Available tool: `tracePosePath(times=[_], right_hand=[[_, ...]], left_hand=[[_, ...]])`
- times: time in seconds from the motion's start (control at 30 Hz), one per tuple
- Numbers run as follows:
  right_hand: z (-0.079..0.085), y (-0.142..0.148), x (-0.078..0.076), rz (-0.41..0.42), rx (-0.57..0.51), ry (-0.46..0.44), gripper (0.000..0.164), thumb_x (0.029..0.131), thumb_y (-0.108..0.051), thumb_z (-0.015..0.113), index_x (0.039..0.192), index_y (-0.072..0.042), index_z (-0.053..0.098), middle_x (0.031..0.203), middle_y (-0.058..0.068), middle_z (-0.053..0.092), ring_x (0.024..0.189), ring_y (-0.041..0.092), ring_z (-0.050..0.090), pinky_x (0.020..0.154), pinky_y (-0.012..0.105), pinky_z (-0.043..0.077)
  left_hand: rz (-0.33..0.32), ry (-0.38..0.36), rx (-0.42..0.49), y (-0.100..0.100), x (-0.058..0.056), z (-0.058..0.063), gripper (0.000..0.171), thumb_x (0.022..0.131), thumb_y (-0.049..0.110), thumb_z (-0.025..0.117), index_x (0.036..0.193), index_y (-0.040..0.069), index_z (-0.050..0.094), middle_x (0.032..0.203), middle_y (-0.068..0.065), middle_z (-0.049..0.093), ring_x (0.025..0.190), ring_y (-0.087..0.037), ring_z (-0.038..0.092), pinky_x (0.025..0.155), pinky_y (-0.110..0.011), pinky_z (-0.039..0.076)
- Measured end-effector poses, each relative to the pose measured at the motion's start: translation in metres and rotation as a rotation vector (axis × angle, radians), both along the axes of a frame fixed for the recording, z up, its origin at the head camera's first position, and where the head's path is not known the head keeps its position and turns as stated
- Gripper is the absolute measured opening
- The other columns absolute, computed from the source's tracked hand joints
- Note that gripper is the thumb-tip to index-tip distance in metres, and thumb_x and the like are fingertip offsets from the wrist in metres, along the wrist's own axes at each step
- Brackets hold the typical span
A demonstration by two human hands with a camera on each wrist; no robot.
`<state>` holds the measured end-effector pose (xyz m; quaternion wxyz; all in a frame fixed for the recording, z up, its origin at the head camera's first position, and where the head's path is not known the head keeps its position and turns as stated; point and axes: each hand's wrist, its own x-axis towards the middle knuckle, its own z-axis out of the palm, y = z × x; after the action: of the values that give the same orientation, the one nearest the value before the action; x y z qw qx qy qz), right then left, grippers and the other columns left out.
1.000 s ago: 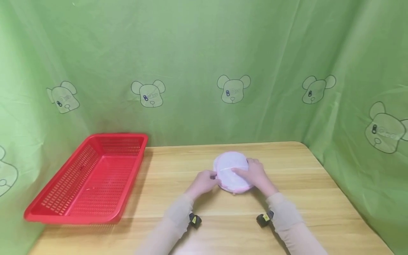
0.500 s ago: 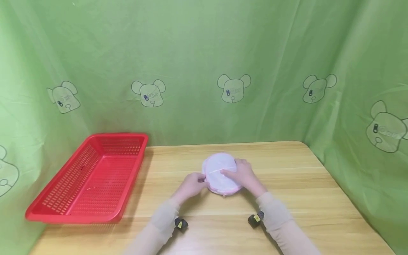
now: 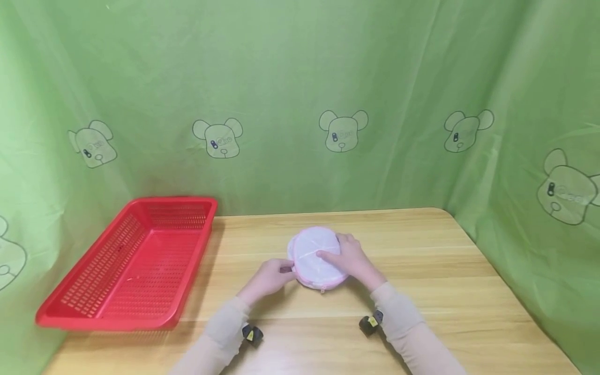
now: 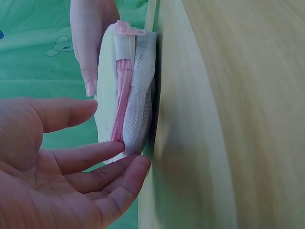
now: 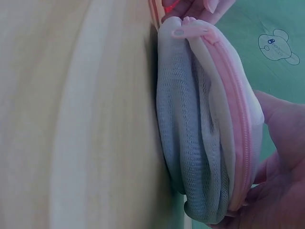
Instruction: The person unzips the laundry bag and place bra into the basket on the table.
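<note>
A round, white mesh laundry bag (image 3: 315, 256) with a pink zipper lies folded flat on the wooden table. My right hand (image 3: 352, 258) grips its right side, the thumb resting on the white top and the fingers around the far edge, as the right wrist view also shows. At the bag's left edge, my left hand (image 3: 270, 276) touches the rim with its fingertips. In the left wrist view, that hand's thumb (image 4: 71, 114) stands apart from its fingers (image 4: 90, 157), which reach the zipper and the lower layers. The zipper pull (image 3: 323, 290) points toward me.
A red plastic basket (image 3: 173, 291) with perforated walls stands at the table's left side. Green cloth (image 3: 281, 104) printed with bear heads hangs behind and on both sides. The wooden table (image 3: 445, 291) extends to the right of the bag.
Both hands have moved left across the table together with the laundry bag, which has also turned slightly. The basket has stayed in place.
</note>
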<state>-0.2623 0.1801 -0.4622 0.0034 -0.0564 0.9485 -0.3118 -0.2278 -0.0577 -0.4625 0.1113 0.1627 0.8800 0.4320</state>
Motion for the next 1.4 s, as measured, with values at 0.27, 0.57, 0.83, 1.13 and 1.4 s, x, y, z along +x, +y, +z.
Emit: tracePosePath(times=[0.27, 0.57, 0.83, 1.13, 1.4], right_hand=[[0.0, 0.004, -0.001, 0.053, -0.008, -0.002, 0.095, 0.086, -0.062, 0.059, 0.151, -0.001, 0.027, 0.151, 0.029, 0.032, 0.136, 0.048, 0.037, 0.107, 0.066, 0.037], [0.01, 0.015, 0.003, 0.069, -0.045, 0.027, 0.09, 0.091, -0.057, 0.056, 0.152, 0.0, 0.024, 0.155, 0.028, 0.027, 0.142, 0.048, 0.026, 0.115, 0.066, 0.024], [0.016, 0.028, 0.015, 0.048, -0.053, 0.034, 0.088, 0.093, -0.057, 0.053, 0.152, 0.0, 0.023, 0.157, 0.029, 0.022, 0.143, 0.049, 0.021, 0.116, 0.067, 0.02], [0.022, 0.034, 0.033, 0.033, -0.05, 0.057, 0.088, 0.093, -0.063, 0.046, 0.152, -0.002, 0.024, 0.156, 0.027, 0.026, 0.143, 0.047, 0.025, 0.116, 0.065, 0.021], [0.019, 0.026, 0.047, -0.011, -0.058, 0.133, 0.075, 0.093, -0.057, 0.053, 0.138, 0.002, 0.044, 0.14, 0.026, 0.045, 0.13, 0.043, 0.044, 0.111, 0.061, 0.036]], left_hand=[[-0.016, -0.003, 0.006, -0.005, 0.001, 0.005, 0.045, 0.092, 0.03, 0.063, 0.125, -0.001, 0.061, 0.122, -0.02, 0.066, 0.113, -0.035, 0.063, 0.097, -0.049, 0.054], [0.022, 0.003, 0.0, -0.011, -0.004, 0.008, 0.04, 0.093, 0.028, 0.063, 0.123, 0.001, 0.062, 0.114, -0.015, 0.068, 0.103, -0.028, 0.064, 0.088, -0.041, 0.057], [0.074, -0.021, 0.105, -0.015, -0.006, 0.016, 0.038, 0.092, 0.022, 0.063, 0.123, -0.001, 0.061, 0.109, -0.016, 0.067, 0.085, -0.03, 0.067, 0.066, -0.026, 0.055], [0.121, 0.007, 0.122, -0.012, -0.019, 0.024, 0.036, 0.094, 0.025, 0.061, 0.124, 0.005, 0.062, 0.114, -0.013, 0.067, 0.096, -0.023, 0.063, 0.078, -0.031, 0.056], [0.166, -0.013, 0.154, -0.003, -0.037, 0.022, 0.044, 0.094, 0.032, 0.062, 0.132, 0.009, 0.058, 0.135, -0.013, 0.059, 0.125, -0.032, 0.054, 0.107, -0.05, 0.046]])
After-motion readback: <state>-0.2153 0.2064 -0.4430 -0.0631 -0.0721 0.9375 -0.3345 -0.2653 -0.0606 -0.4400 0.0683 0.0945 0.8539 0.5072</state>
